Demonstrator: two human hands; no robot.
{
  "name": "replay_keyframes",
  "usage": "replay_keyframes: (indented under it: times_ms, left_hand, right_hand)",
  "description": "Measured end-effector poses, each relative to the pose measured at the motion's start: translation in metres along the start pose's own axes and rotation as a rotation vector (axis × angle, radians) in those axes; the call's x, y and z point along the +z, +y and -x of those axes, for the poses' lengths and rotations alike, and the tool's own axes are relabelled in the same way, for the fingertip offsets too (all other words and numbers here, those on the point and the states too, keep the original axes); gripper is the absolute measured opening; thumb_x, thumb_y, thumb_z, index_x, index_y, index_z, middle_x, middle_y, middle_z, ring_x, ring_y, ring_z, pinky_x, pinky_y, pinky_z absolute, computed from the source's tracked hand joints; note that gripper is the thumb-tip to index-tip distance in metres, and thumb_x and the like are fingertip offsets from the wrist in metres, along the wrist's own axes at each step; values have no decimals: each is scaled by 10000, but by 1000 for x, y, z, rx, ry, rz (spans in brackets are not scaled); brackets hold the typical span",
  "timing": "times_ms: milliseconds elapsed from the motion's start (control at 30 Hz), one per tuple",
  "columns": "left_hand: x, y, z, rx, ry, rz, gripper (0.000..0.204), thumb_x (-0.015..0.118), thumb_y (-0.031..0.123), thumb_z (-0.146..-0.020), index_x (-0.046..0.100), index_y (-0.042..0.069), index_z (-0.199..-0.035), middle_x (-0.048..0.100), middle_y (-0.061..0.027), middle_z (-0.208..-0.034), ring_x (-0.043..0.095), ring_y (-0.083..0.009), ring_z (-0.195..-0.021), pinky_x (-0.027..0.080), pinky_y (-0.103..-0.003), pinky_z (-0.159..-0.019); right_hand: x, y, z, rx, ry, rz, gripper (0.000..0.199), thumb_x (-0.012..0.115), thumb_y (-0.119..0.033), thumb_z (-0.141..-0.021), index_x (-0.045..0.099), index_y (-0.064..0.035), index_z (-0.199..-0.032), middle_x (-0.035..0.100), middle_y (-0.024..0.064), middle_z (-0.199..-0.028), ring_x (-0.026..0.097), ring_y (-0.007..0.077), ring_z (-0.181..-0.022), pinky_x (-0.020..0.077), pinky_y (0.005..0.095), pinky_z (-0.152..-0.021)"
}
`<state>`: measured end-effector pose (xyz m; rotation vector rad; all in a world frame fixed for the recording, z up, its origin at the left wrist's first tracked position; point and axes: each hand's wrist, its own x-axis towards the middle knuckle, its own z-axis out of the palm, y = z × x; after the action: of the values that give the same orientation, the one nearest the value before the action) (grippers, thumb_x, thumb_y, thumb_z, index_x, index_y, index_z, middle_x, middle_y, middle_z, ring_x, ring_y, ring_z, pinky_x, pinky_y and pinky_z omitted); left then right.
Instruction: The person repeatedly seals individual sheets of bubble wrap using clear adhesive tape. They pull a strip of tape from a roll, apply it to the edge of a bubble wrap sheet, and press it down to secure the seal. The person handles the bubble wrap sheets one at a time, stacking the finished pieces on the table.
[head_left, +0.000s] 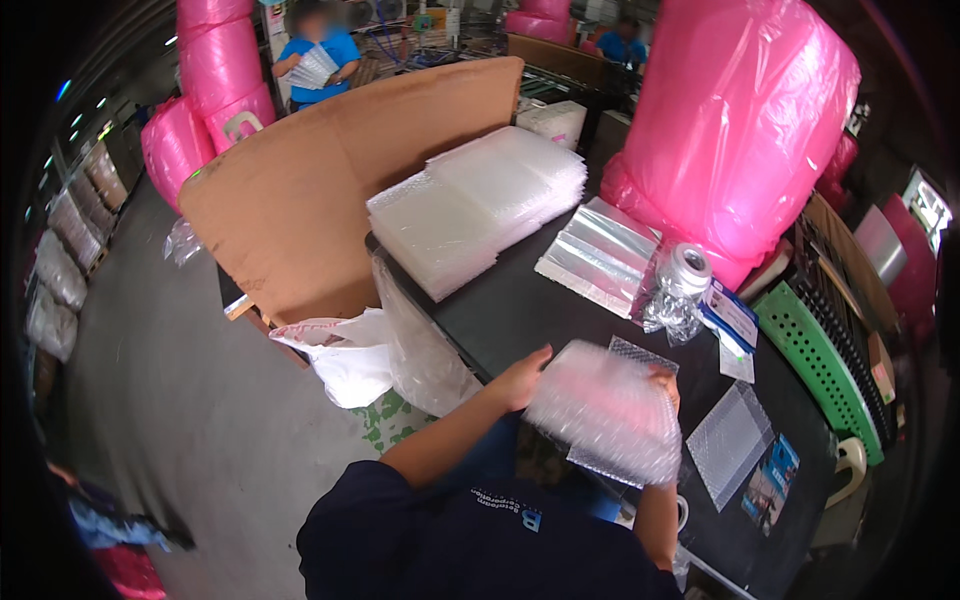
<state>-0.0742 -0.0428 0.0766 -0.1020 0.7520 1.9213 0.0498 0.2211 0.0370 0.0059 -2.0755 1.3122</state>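
Observation:
Between my two hands is a stack of clear bubble wrap sheets (600, 410), blurred by motion and held over the table's near edge. My left hand (524, 381) grips its left edge, thumb up. At the far right edge, my right hand (667, 385) closes on the stack, its fingers partly hidden behind the plastic. Some sheets stick out unevenly beyond the top ones. A single bubble wrap piece (730, 440) lies flat on the black table (500, 310) to the right, beside a blue printed leaflet (772, 485).
Tall piles of bubble wrap (440, 225) stand at the table's far left, against a brown board (320, 180). Flat clear plastic bags (600, 250), a white roll (688, 265) and a blue box (730, 315) lie farther back. A pink wrapped roll (735, 120) and green perforated panel (820, 365) border the right.

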Motion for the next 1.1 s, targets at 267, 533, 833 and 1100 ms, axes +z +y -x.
replay_keyframes:
  times_ms: [267,533,833,1100]
  left_hand:
    - [39,23,26,360,-187,-508,537,590,99,-819,348,17,-1291,535,-128,-1141,533,-213,-1047,445,-349,-876]
    - [27,20,-16,689,-170,-646,659,651,75,-777,265,-4,-1305,445,-131,-1219,456,-185,-1112,384,-327,-932]
    - [-47,-77,-27,387,447,-437,863,737,316,-743,244,-78,-1331,347,-255,-1326,368,-266,-1234,304,-343,-1019]
    - [-22,-80,-3,587,154,-408,742,695,269,-781,254,5,-1317,397,-146,-1288,396,-226,-1186,341,-336,-964]
  right_hand:
    - [11,-30,-44,139,137,-245,612,612,-191,-804,329,-113,-1341,309,194,-1360,406,311,-1193,355,397,-972]
    - [9,-122,-66,240,-111,-88,709,749,-200,-728,383,40,-1285,524,124,-1179,476,176,-1098,372,310,-930]
    - [48,-130,-55,382,-587,1022,620,790,-308,-592,512,-119,-1113,619,148,-986,605,332,-908,488,402,-739]
    - [29,-140,-76,328,-442,349,931,815,-377,-550,412,90,-1247,460,286,-1247,435,367,-1195,326,354,-1005]
